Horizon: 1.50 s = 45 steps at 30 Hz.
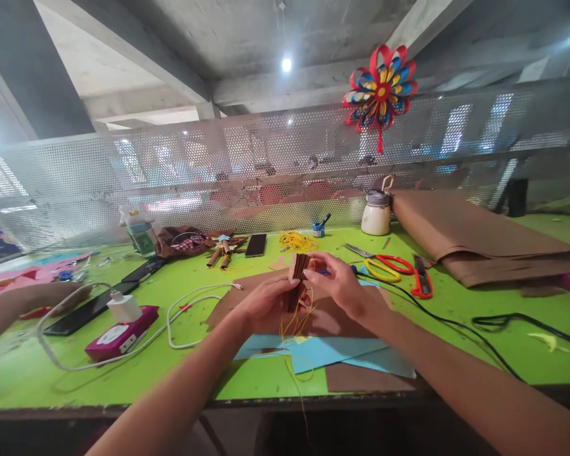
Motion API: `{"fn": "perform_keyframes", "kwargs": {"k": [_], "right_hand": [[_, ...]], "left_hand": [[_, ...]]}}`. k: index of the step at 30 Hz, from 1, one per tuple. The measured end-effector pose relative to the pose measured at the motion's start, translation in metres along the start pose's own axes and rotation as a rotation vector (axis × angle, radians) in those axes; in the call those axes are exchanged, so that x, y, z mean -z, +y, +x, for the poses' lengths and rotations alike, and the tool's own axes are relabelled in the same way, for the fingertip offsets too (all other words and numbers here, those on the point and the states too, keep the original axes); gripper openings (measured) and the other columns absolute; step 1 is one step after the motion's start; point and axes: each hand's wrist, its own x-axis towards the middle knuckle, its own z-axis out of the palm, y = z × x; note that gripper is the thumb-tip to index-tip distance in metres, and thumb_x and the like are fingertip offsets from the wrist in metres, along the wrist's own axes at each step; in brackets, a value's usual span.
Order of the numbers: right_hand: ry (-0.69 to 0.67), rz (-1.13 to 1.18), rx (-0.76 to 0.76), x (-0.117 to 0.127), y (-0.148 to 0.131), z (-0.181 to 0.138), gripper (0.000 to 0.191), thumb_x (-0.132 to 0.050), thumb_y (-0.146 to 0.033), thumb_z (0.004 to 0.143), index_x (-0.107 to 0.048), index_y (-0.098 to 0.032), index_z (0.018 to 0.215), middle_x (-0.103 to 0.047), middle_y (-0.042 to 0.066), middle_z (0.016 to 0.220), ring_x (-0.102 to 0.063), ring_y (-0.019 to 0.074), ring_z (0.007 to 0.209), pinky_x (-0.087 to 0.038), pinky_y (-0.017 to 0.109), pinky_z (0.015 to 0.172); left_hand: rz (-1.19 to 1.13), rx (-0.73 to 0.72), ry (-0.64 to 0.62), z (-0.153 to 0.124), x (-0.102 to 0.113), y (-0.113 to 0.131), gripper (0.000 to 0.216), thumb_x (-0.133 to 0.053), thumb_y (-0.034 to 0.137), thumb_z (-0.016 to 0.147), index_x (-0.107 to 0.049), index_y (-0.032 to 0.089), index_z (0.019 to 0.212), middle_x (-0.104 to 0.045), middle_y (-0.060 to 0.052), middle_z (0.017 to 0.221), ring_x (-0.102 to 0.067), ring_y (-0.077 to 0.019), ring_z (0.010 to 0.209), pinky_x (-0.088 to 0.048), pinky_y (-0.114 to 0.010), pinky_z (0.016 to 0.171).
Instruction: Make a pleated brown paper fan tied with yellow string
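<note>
A small pleated stack of brown paper (296, 286) is held upright in front of me. My left hand (272, 299) is closed around its lower left side, thumb across the front. My right hand (336, 282) pinches the upper right edge with thumb and fingers. Yellow thread (294, 363) hangs in loose loops from the stack down past the table edge. Below my hands lie a large brown paper sheet (240, 305) and light blue paper pieces (332, 352).
Scissors (382, 267) and a red-black utility knife (422, 278) lie to the right, near a black cable (449, 323). Leftward are a purple power strip (123, 335) with white cable and another person's hand (69, 296). Behind stand a cream bottle (375, 217) and folded brown paper (470, 228).
</note>
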Motion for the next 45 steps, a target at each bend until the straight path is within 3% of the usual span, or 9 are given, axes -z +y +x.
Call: {"fn": "perform_keyframes", "kwargs": {"k": [4,8,15,18,21,26,31,37,45], "right_hand": [[-0.286,0.19,-0.039,0.002,-0.002,0.0,0.032,-0.06,-0.032,0.078,-0.061,-0.018,0.106,-0.066,0.003,0.087,-0.061,0.0164,0.075,-0.05,0.031,0.07],[-0.381,0.278,-0.075,0.002,0.0,-0.001,0.028,-0.055,-0.032,0.081,-0.061,-0.017,0.104,-0.065,0.001,0.077,-0.061,0.0147,0.06,-0.051,0.032,0.064],[-0.345,0.217,-0.088,0.007,0.001,-0.002,0.03,-0.063,-0.028,0.076,-0.062,-0.016,0.103,-0.067,0.006,0.093,-0.061,0.0176,0.084,-0.049,0.034,0.079],[-0.371,0.312,-0.156,0.011,-0.005,-0.002,0.03,-0.062,-0.028,0.077,-0.062,-0.016,0.104,-0.066,0.005,0.093,-0.061,0.0155,0.081,-0.049,0.031,0.076],[-0.252,0.357,-0.287,0.014,-0.002,0.001,0.035,-0.064,-0.031,0.074,-0.06,-0.017,0.106,-0.065,0.006,0.094,-0.06,0.015,0.082,-0.049,0.03,0.072],[-0.025,0.25,-0.415,0.013,0.015,0.005,0.03,-0.067,-0.038,0.07,-0.063,-0.014,0.088,-0.063,0.004,0.077,-0.058,0.0139,0.07,-0.048,0.027,0.062],[0.051,0.0,-0.208,0.0,0.016,-0.001,0.031,-0.063,-0.045,0.073,-0.061,-0.015,0.065,-0.052,-0.001,0.057,-0.045,0.0101,0.054,-0.038,0.024,0.05],[-0.153,0.291,-0.334,-0.017,0.014,-0.007,0.029,-0.065,-0.043,0.072,-0.066,-0.015,0.081,-0.064,0.004,0.078,-0.056,0.0148,0.07,-0.045,0.026,0.058],[-0.177,0.583,-0.457,-0.013,0.021,-0.008,0.024,-0.071,-0.033,0.067,-0.069,-0.014,0.081,-0.065,0.004,0.078,-0.057,0.0121,0.067,-0.044,0.026,0.061]], "left_hand": [[-0.026,0.043,0.015,0.0,-0.004,-0.002,0.022,-0.052,0.03,0.082,-0.058,0.011,0.089,-0.06,-0.009,0.08,-0.058,-0.0169,0.072,-0.043,-0.028,0.063],[-0.011,0.071,0.021,0.001,-0.005,-0.002,0.021,-0.052,0.03,0.078,-0.058,0.011,0.084,-0.059,-0.008,0.076,-0.056,-0.0145,0.067,-0.039,-0.025,0.059],[-0.032,0.136,-0.064,0.001,-0.006,-0.002,0.024,-0.047,0.032,0.079,-0.058,0.01,0.078,-0.06,-0.008,0.07,-0.057,-0.0149,0.064,-0.042,-0.026,0.062],[-0.106,0.142,-0.087,0.003,-0.007,-0.002,0.022,-0.047,0.03,0.08,-0.057,0.011,0.085,-0.06,-0.007,0.071,-0.062,-0.0194,0.07,-0.046,-0.032,0.07],[-0.156,0.119,-0.101,0.006,-0.005,-0.003,0.025,-0.046,0.029,0.081,-0.057,0.011,0.094,-0.062,-0.008,0.074,-0.064,-0.0242,0.079,-0.047,-0.039,0.077],[-0.183,0.035,0.056,0.009,0.002,-0.004,0.025,-0.045,0.027,0.083,-0.058,0.009,0.095,-0.066,-0.012,0.08,-0.065,-0.0238,0.083,-0.047,-0.04,0.083],[-0.177,-0.013,0.253,0.012,0.002,-0.002,0.029,-0.044,0.025,0.082,-0.061,0.009,0.098,-0.067,-0.014,0.09,-0.064,-0.0212,0.082,-0.049,-0.037,0.08],[-0.171,-0.079,0.228,0.016,-0.005,-0.005,0.022,-0.047,0.021,0.079,-0.064,0.009,0.087,-0.068,-0.011,0.082,-0.062,-0.0183,0.075,-0.049,-0.031,0.072],[-0.151,-0.011,0.163,0.015,-0.006,-0.007,0.023,-0.046,0.021,0.078,-0.063,0.008,0.087,-0.068,-0.012,0.08,-0.062,-0.0179,0.069,-0.048,-0.03,0.07]]}}
